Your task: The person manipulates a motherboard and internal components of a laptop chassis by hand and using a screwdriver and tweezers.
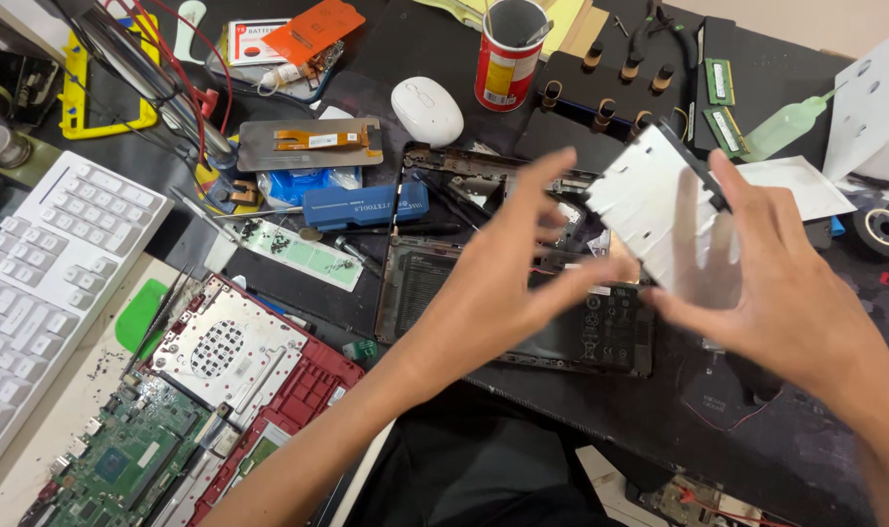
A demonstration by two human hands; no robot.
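My right hand [781,293] holds a flat silver metal plate [645,200] with cut-out tabs, tilted up above the desk. My left hand [508,268] is spread open just left of the plate, its fingertips near the plate's lower edge, blurred by motion. Whether it touches the plate I cannot tell. Under both hands lies an opened black laptop base [420,283] with a black battery [606,327] on the dark mat.
A red laptop shell [298,390] with a green circuit board [122,464] lies at lower left, beside a white keyboard [44,263]. Farther back sit a white mouse [427,109], a red can [508,59], a blue tool box [364,205] and a tape roll [884,229].
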